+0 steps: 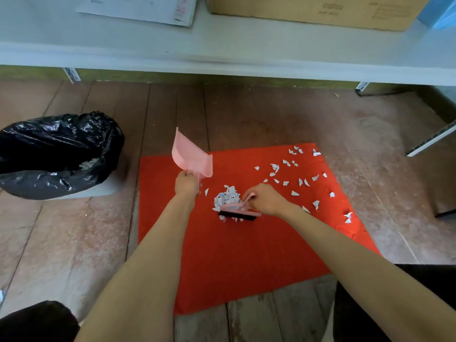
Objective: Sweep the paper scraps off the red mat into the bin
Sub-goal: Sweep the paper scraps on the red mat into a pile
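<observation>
Fingers of left hand [186, 183] wrapped tight round pink dustpan [191, 157] handle, pan tipped up off the red mat [222, 255] | right hand [267, 199] curled shut on pink brush [238, 211], bristles down on mat beside scrap pile [227, 198] | loose paper scraps [293, 166] scattered over mat's far right | black-lined bin [59, 154] sits on floor, left of mat

I have both bare forearms stretched forward and down. My left hand [186, 183] is fisted, thumb on top; my right hand [267, 199] is curled, knuckles up.
</observation>
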